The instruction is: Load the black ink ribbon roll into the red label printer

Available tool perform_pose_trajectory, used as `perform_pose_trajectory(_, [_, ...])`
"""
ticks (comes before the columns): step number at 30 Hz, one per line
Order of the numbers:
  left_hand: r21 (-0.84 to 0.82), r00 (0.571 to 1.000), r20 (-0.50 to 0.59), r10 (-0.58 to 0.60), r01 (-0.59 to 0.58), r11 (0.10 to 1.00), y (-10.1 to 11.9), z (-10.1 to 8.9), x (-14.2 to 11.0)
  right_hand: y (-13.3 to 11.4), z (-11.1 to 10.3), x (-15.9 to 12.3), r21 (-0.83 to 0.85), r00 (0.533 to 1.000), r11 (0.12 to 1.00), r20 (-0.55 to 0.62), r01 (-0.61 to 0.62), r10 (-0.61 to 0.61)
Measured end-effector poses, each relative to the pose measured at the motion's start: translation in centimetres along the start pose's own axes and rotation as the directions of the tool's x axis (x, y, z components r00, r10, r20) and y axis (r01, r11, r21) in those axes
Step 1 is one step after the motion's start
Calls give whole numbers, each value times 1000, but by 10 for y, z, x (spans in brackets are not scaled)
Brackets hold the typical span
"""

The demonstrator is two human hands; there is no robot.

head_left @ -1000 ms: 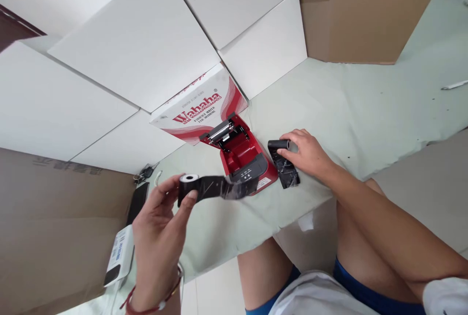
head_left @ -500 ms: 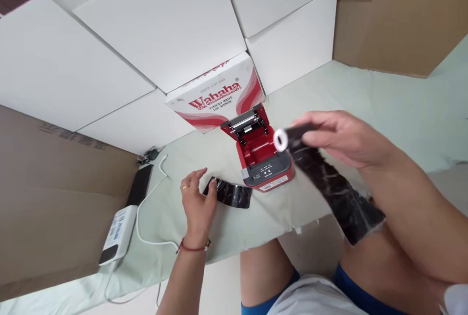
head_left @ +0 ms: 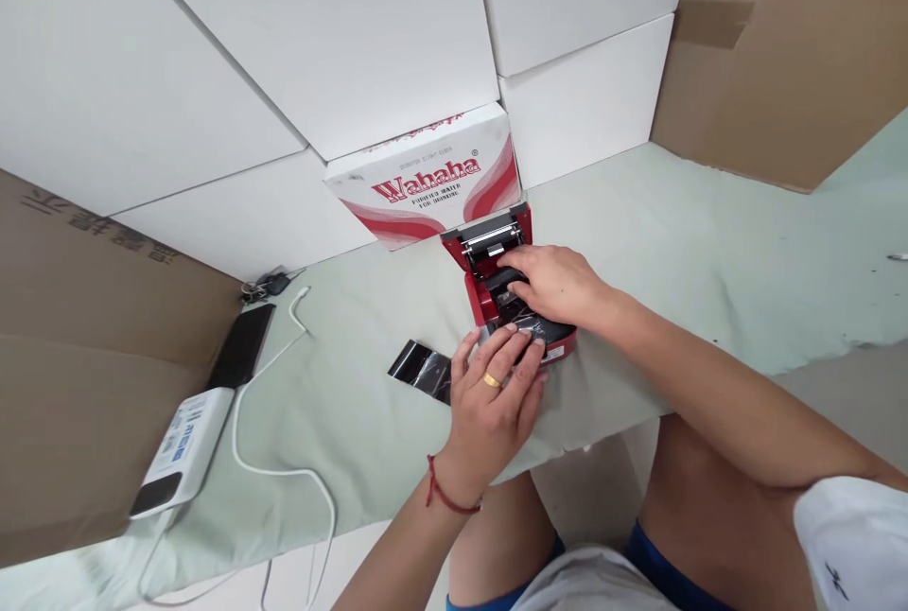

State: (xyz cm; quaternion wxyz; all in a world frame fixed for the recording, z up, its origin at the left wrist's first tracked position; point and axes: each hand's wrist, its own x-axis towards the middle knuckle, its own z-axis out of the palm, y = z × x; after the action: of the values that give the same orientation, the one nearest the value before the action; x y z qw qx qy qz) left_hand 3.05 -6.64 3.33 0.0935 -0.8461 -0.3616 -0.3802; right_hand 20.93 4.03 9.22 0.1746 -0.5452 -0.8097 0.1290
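Note:
A small red and dark grey printer [head_left: 480, 297] stands with its lid raised. A roll of black film [head_left: 502, 282] sits in its bay, partly hidden by my fingers. My right hand [head_left: 557, 282] reaches in from the right, its fingers closed on the roll. From the front, my left hand [head_left: 495, 393] lies with fingers stretched out over the loose end of the film and the printer's front edge; its thumb tip is hard to make out. A separate piece of black film [head_left: 420, 369] rests on the cloth to the left, partly under my left hand.
Behind the printer stands a Wahaha water carton [head_left: 432, 181], against stacked white boxes [head_left: 582, 91]. Cardboard boxes [head_left: 766, 72] flank both sides. A white power bank [head_left: 185, 445], a black flat object [head_left: 242, 344] and a white cable [head_left: 238, 431] lie at the left on the green cloth [head_left: 638, 233].
My right hand has brought the roll of film left and down into the printer's bay. My left hand has moved right, from the loose film piece to the printer's front.

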Motion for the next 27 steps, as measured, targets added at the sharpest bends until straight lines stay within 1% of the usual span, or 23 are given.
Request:
perform_pose_trajectory(2, [5, 1000, -28, -12, 13, 1000, 0, 0, 5, -4, -8, -6, 38, 998, 997, -2, 66, -66])
perform_pose_trajectory(4, [-3, 999, -41, -17, 17, 1000, 0, -1, 8, -7, -22, -13, 113, 990, 984, -51, 139, -134])
perform_pose_trajectory(5, [-7, 999, -42, -14, 14, 1000, 0, -1, 10, -9, -29, -16, 141, 982, 977, -117, 161, -145])
perform_pose_trajectory(6, [-9, 999, -43, -11, 11, 1000, 0, -1, 11, -10, -35, -18, 149, 968, 974, -209, 171, -138])
perform_pose_trajectory(8, [-3, 999, -55, 0, 0, 1000, 1, -1, 13, -8, -42, -16, 110, 906, 978, -407, 177, -118])
perform_pose_trajectory(9, [3, 998, -63, 0, 0, 1000, 2, 0, 13, -5, -42, -12, 78, 872, 979, -473, 186, -128])
perform_pose_trajectory(10, [9, 997, -71, -3, 4, 1000, 2, 1, 14, -2, -39, -8, 50, 853, 978, -499, 202, -151])
perform_pose_trajectory(11, [12, 997, -75, -8, 9, 1000, 3, 1, 14, 1, -35, -3, 29, 854, 975, -488, 220, -178])
perform_pose_trajectory(13, [3, 997, -71, -18, 18, 1000, 5, 2, 16, 7, -24, 3, 12, 880, 970, -424, 242, -214])
perform_pose_trajectory(15, [-13, 998, -62, -18, 17, 1000, 7, 1, 17, 10, -15, 0, 5, 889, 969, -398, 246, -224])
perform_pose_trajectory(18, [-28, 998, -63, -3, 1, 1000, 12, -2, 19, 9, -9, -22, 2, 871, 963, -428, 269, -242])
perform_pose_trajectory(19, [-29, 998, -65, 0, -2, 1000, 14, -3, 20, 9, -8, -32, 7, 874, 961, -419, 275, -247])
perform_pose_trajectory(23, [-35, 999, -50, -7, 5, 999, 16, -6, 18, 9, -1, -67, 3, 916, 966, -316, 259, -245])
perform_pose_trajectory(25, [-57, 998, -63, -31, 27, 998, 12, -8, 16, 10, 4, -75, -21, 927, 973, -300, 229, -225])
perform_pose_trajectory(26, [-80, 995, -77, -62, 55, 995, 9, -9, 15, 10, 7, -77, -30, 928, 977, -307, 212, -210])
perform_pose_trajectory(27, [-111, 989, -92, -119, 109, 988, 4, -10, 15, 10, 9, -78, -33, 929, 980, -315, 195, -195])
